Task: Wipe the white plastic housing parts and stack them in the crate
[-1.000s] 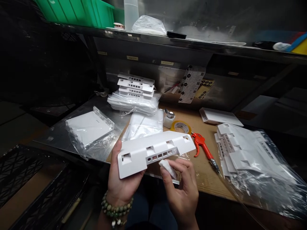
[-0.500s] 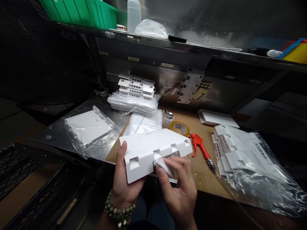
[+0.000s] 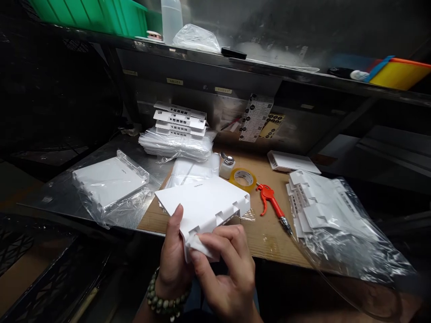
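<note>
A white plastic housing [image 3: 205, 199] with square cut-outs along its near edge is tilted over the front of the bench. My left hand [image 3: 175, 251] grips its near left corner, thumb on top; the fingers beneath are hidden. Pinched between thumb and fingers of my right hand [image 3: 225, 260] is a white wiping cloth [image 3: 198, 244], pressed against the cut-out at that same corner. Just beyond the housing stand a small pump bottle [image 3: 227, 167] and a roll of yellow tape [image 3: 243, 178]. A red air blow gun [image 3: 271, 197] lies to the right on the cardboard.
Bagged white housings lie at left [image 3: 107, 179] and right [image 3: 323, 202]. More housings [image 3: 180, 119] are stacked on plastic bags [image 3: 177, 143] at the back. A shelf [image 3: 202, 57] above carries a green bin [image 3: 90, 15]. The blow gun's hose [image 3: 319, 271] trails off the front edge.
My right hand has moved the cloth left along the edge, from the middle to the near left corner. The housing has been turned, and the camera view has shifted right.
</note>
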{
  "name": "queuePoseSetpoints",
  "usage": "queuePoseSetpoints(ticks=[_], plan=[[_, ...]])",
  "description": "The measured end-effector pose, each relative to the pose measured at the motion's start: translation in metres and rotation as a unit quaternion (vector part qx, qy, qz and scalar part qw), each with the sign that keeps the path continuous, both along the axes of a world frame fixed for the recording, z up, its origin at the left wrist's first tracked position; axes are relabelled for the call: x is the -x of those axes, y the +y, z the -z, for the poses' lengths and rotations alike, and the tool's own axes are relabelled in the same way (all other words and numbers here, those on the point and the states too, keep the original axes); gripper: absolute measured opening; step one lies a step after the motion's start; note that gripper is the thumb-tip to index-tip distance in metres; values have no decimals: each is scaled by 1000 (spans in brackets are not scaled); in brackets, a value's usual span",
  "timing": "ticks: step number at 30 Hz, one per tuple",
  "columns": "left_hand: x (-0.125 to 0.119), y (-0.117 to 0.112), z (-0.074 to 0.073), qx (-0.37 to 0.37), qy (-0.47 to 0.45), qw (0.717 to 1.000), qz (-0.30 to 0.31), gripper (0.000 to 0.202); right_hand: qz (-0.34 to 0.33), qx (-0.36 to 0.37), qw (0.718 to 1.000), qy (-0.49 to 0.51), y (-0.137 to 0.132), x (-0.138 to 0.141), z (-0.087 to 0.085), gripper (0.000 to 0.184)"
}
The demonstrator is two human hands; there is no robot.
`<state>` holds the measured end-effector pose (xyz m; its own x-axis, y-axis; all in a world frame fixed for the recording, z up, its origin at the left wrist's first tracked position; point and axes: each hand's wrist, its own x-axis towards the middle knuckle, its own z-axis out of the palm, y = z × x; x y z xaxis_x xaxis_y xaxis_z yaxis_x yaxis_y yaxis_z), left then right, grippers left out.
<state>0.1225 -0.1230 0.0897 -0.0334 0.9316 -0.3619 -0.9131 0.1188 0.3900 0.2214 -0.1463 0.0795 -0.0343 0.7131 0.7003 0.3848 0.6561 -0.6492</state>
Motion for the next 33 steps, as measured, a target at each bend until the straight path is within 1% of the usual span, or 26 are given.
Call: queuePoseSetpoints(ticks=[3, 8, 10, 11, 12, 13, 14, 15, 17, 18, 19, 20, 22, 25, 29, 31, 33], plan=[[-1, -2, 1, 5, -3, 1000, 6, 52, -6, -5, 1000, -2, 0, 2, 1, 18], [-1, -2, 2, 10, -10, 1000, 6, 50, -15, -3, 1000, -4, -4, 3, 0, 23], [1, 1, 5, 17, -12, 1000, 0, 47, -66, 25, 997, 5, -8, -4, -2, 22], [4, 3, 7, 24, -10, 1000, -9, 44, -98, 49, 994, 17, -9, -12, -2, 19], [7, 6, 10, 30, -6, 999, -21, 42, -114, 73, 990, 39, -10, -22, -1, 15], [11, 8, 14, 31, -1, 999, -33, 40, -101, 86, 988, 75, -9, -35, 2, 10], [15, 10, 18, 23, 4, 999, -42, 41, -60, 90, 987, 122, -7, -50, 5, 6], [21, 12, 23, 4, 8, 999, -44, 41, 0, 91, 981, 171, -4, -66, 10, 5], [32, 13, 31, -41, 10, 999, -18, 44, 117, 106, 951, 265, 3, -98, 21, 10], [38, 13, 34, -54, 12, 998, 4, 46, 154, 121, 933, 304, 7, -112, 26, 14], [42, 12, 36, -56, 16, 998, 29, 49, 174, 139, 916, 333, 11, -124, 31, 19], [46, 11, 38, -46, 23, 997, 53, 53, 183, 158, 903, 356, 13, -134, 36, 23], [50, 8, 40, -14, 46, 995, 86, 65, 191, 183, 885, 383, 15, -144, 42, 29], [49, 3, 45, 2, 73, 993, 96, 80, 174, 234, 875, 387, 13, -144, 45, 33], [46, -1, 56, 14, 61, 994, 91, 77, 135, 287, 851, 418, 12, -131, 45, 35], [45, -3, 60, 21, 63, 994, 87, 75, 130, 298, 834, 446, 12, -125, 44, 38], [43, -3, 62, 16, 71, 993, 89, 76, 130, 308, 816, 472, 12, -120, 44, 44]])
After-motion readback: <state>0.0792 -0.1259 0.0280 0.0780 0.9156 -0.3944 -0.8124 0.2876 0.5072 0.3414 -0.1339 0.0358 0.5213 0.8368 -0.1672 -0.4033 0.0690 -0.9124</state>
